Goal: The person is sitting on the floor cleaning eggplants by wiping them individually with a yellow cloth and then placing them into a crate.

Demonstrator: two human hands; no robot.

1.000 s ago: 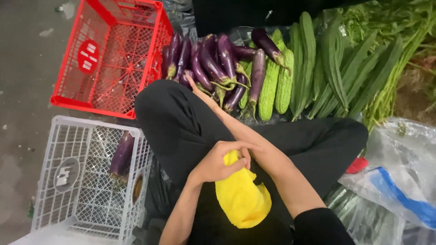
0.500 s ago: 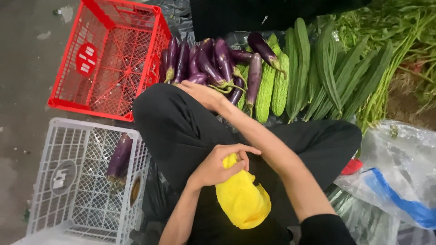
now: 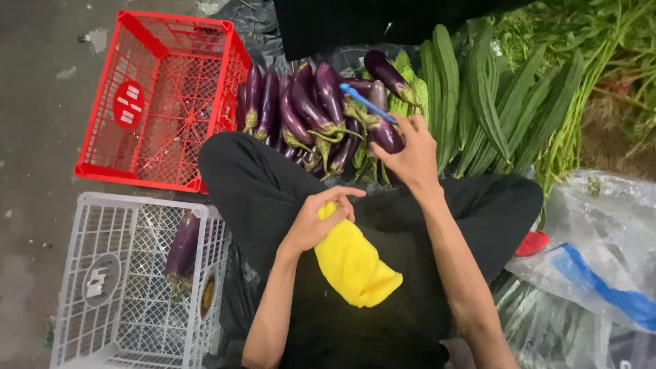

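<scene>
I sit cross-legged in black trousers. My left hand [image 3: 316, 220] grips a yellow cloth [image 3: 354, 265] that hangs over my lap. My right hand [image 3: 408, 156] reaches forward and closes on a purple eggplant [image 3: 384, 133] at the near edge of a pile of eggplants [image 3: 305, 109]; a thin blue stick-like tool [image 3: 367, 103] pokes out from the same hand. One eggplant [image 3: 182, 247] lies inside the white crate [image 3: 89, 273] at my left.
A red crate [image 3: 164, 31] stands beyond the white one, on the grey floor. Long green ridged gourds [image 3: 471, 102] and leafy greens [image 3: 594, 61] lie right of the eggplants. Clear plastic bags [image 3: 601, 253] are at my right knee.
My right hand has moved from the left side of the eggplant pile to its right side and taken hold of an eggplant. The left hand keeps the yellow cloth.
</scene>
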